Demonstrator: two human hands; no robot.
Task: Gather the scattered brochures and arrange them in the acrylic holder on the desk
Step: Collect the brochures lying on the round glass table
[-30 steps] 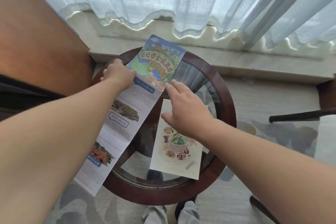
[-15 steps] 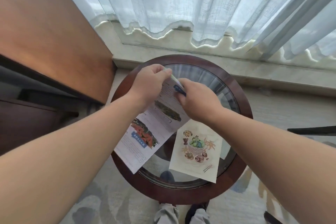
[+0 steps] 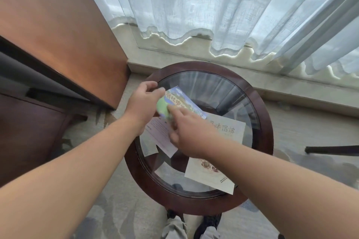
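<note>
From my remote seat I am looking down through the head camera at a round glass tabletop (image 3: pixel 262 122) with a dark wooden rim. The left hand (image 3: pixel 143 103) is gripping the folded brochure (image 3: pixel 184 103) by its left edge, thumb raised above it and fingers curling at the top corner. The brochure's colourful cover is facing up and tilting, and a white printed panel of the same sheet is sticking out below it towards me, over the left part of the glass. The right hand (image 3: pixel 186 134) is lying across the near end of that cover, index finger stretching along it and the other fingers bending loosely. Motion blur is smearing this spot, so I cannot tell whether this hand is pinching the paper or only pressing on it.

Just to the right, the food brochure (image 3: pixel 223 132) is lying flat on the glass, cream coloured. Its far end is touching or slipping under the folded brochure's corner, its middle is hiding beneath the right forearm, and its near corner is reaching the rim.

Beyond the tabletop a sheer white curtain (image 3: pixel 213 6) is hanging over a pale sill. A wooden cabinet (image 3: pixel 58 35) is standing to the left, and a patterned carpet (image 3: pixel 116 209) is showing below, with the person's shoes (image 3: pixel 174 217) at the near rim. A dark bar (image 3: pixel 330 150) is jutting in from the right
</note>
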